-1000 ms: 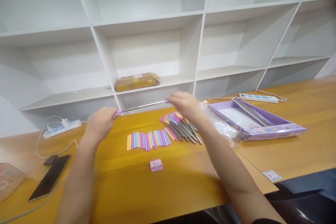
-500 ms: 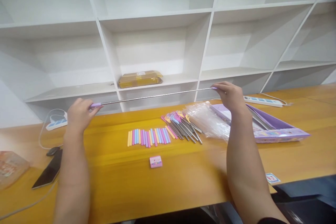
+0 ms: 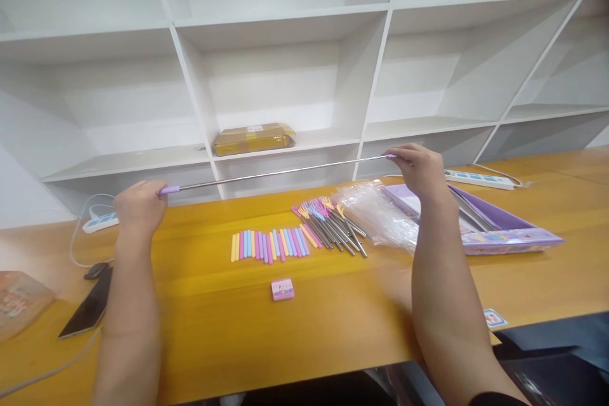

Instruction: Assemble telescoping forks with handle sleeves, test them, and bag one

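A telescopic back scratcher, its thin metal rod drawn out long, is held level above the table between my hands. My left hand is wrapped in a fist round its purple handle. At the other end my right hand pinches the purple tip, whose shape the fingers hide. Below the rod lies a pile of metal rods with pink, blue and yellow claw-like heads. To its left, a row of coloured handle tubes lies side by side. A small pink box is nearer me.
Clear plastic bags and a purple open box lie right of the pile. Power strips stand at the back, a phone and mouse at left. A taped parcel sits in the white shelving behind.
My left fingers have closed round the handle, from a pinch with the thumb out to a fist. The rod stays drawn out, and my right hand keeps its pinch.
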Action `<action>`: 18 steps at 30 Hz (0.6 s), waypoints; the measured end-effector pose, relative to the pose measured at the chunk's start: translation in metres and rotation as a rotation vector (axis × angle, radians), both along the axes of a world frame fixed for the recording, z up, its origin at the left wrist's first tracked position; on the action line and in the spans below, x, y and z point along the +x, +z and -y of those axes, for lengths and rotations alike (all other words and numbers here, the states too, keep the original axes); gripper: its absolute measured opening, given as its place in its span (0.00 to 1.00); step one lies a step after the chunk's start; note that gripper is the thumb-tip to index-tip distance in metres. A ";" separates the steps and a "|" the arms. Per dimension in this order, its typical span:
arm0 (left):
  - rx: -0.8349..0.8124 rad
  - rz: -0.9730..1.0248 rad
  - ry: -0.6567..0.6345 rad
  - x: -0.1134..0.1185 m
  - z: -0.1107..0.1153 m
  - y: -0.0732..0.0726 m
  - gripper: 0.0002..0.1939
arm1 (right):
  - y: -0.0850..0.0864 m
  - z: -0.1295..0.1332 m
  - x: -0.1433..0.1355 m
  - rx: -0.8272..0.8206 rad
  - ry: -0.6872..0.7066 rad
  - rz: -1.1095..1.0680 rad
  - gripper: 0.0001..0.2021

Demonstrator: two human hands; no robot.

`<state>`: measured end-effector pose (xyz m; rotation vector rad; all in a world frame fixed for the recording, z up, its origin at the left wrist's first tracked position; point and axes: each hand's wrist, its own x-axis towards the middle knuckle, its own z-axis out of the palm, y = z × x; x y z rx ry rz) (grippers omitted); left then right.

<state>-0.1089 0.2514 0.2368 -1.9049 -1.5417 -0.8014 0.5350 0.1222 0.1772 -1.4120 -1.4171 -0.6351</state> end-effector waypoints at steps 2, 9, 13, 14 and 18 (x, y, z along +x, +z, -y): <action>-0.006 -0.012 0.010 -0.002 0.001 0.001 0.14 | 0.002 0.000 -0.003 0.003 0.006 0.018 0.15; -0.027 0.014 0.015 -0.017 -0.002 0.002 0.13 | 0.006 -0.004 -0.018 -0.045 0.003 0.081 0.15; 0.019 0.064 0.013 -0.026 -0.003 0.002 0.14 | 0.009 -0.002 -0.025 -0.089 0.024 0.085 0.15; 0.026 0.074 0.014 -0.027 -0.004 0.002 0.14 | 0.010 -0.001 -0.025 -0.099 0.027 0.083 0.15; 0.025 0.076 0.010 -0.028 -0.003 0.002 0.14 | 0.011 0.002 -0.027 -0.154 0.020 0.083 0.15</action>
